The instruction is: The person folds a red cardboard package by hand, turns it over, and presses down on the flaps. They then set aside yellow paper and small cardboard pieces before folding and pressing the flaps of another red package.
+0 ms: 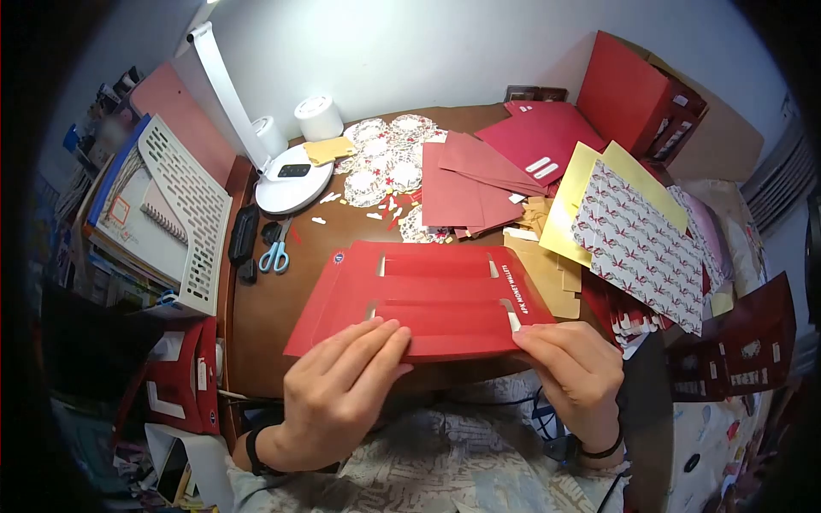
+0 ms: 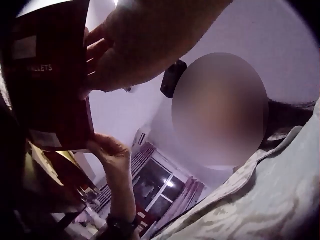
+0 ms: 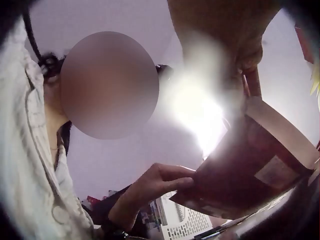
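Note:
A red cardboard wallet pack (image 1: 436, 286), printed "4PK MONEY WALLETS" along its right side, is held in front of the person. Pale cut-out slots show at both sides of its two folded bands. At its near edge, toward the left, the left hand (image 1: 346, 385) pinches the card with the fingers on top and the thumb low at the edge. The right hand (image 1: 577, 368) pinches the near right corner. From the right wrist view, the dark underside of the pack (image 3: 235, 165) shows, with the left hand (image 3: 155, 187) at its edge.
Blue-handled scissors (image 1: 274, 256) and a white desk lamp (image 1: 295, 184) are at the left. Patterned round paper pieces (image 1: 366, 186) and red envelopes (image 1: 466, 192) lie behind. Yellow and floral sheets (image 1: 637, 239) pile up at the right. A white perforated file holder (image 1: 188, 205) borders the left.

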Motion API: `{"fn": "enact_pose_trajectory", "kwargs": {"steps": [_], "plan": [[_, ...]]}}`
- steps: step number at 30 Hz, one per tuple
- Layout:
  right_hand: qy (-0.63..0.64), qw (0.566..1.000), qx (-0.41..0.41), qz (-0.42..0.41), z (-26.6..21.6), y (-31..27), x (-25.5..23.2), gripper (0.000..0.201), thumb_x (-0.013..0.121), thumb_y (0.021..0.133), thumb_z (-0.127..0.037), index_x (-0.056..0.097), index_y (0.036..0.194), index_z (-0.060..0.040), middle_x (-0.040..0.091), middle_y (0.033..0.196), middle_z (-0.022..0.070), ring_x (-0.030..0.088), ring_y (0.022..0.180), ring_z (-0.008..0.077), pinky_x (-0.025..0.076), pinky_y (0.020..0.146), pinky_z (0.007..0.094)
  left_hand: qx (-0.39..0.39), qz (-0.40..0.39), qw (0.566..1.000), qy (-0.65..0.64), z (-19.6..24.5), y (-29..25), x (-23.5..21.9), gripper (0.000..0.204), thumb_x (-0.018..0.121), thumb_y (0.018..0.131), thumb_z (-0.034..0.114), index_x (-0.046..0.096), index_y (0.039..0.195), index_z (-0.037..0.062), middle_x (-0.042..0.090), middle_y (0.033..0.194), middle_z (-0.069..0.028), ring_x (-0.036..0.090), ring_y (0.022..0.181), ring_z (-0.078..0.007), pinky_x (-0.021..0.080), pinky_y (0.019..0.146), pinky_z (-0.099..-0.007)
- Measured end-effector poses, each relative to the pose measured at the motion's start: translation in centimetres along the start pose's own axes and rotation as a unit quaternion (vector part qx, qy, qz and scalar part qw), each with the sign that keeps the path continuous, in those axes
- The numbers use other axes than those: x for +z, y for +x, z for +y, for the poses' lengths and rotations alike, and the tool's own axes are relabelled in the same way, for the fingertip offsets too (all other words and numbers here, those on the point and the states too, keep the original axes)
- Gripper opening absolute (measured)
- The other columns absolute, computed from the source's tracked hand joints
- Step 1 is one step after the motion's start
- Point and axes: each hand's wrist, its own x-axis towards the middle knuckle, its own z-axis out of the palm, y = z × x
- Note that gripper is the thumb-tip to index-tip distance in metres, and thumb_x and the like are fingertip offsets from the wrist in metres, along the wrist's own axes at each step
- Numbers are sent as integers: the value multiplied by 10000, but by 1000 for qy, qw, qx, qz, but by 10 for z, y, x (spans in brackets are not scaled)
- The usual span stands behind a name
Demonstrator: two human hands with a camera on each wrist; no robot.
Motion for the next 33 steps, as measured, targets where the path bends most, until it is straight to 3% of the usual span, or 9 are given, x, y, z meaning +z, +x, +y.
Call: {"fn": "enact_pose_trajectory", "kwargs": {"steps": [6,17,28,33], "plan": [[10,1000,-1,-1,0,1,0,316,692,656,50,708,967,-7,690,913,87,678,794,242,563,671,335,22,-3,1000,11,-9,-11,-1,272,743,744,93,697,996,1,706,934,-110,704,850,-243,579,744,-347],[17,999,46,20,-3,0,-1,285,736,660,65,708,932,-15,708,903,92,671,805,257,525,690,324,5,5,1000,21,-14,-7,-18,250,738,757,93,699,987,1,714,921,-111,714,893,-249,589,776,-354],[-1,999,20,28,0,1,1,303,748,663,48,715,957,-15,694,892,90,676,777,246,554,662,328,30,27,998,57,-15,-4,-17,219,713,751,50,693,963,0,709,898,-115,715,851,-242,581,745,-337],[1,999,22,23,0,1,0,298,748,670,50,716,959,-17,696,893,87,679,784,246,554,666,326,18,-5,998,53,-13,-5,-21,228,711,755,64,699,975,4,711,917,-108,715,876,-238,577,759,-337]]}}
